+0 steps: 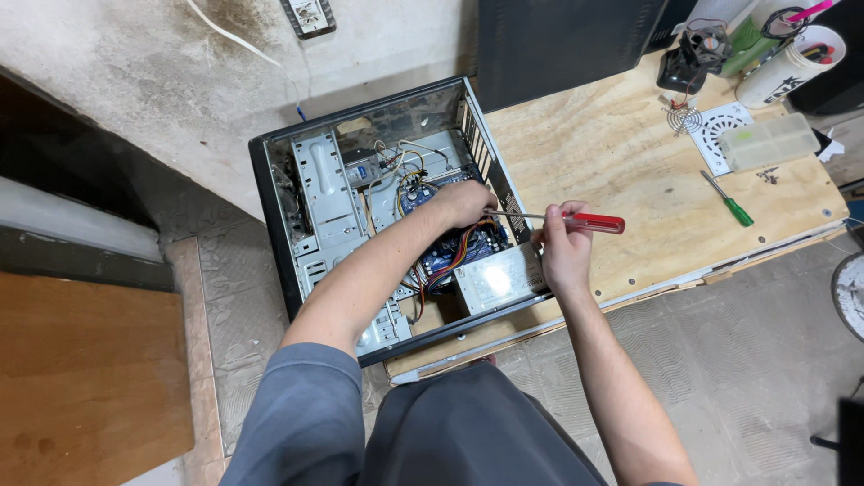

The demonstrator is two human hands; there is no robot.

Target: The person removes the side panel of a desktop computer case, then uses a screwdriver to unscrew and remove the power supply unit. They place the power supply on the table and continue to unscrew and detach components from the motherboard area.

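Two bare hands are at work over an open black-framed desktop computer case point(297, 243), which lies on its side at the left end of a pale plywood bench point(630, 162). The left hand point(463, 202) is inside the case, curled into a loose fist above the blue circuit board point(450, 252); what it grips, if anything, cannot be told from this view. The right hand point(562, 247) is closed around the shaft end of a long screwdriver with a translucent red handle point(589, 221) — the handle juts out to the right over the bench, while the metal shaft runs left across the case's rear wall toward the left hand. The tip is hidden behind that hand.

Inside the case, a bundle of red, yellow and black wires point(441, 265) runs from the board toward a grey metal power supply box point(495, 279) in the near right corner, just beside the right hand. A silver drive cage point(328, 193) occupies the left part.

Farther right on the bench, well apart from both hands, lie a smaller green-handled screwdriver point(729, 200), a frosted plastic compartment box point(769, 141) and a white round-grilled vent plate point(715, 130). A white cup of tools point(792, 67) stands at the far corner.
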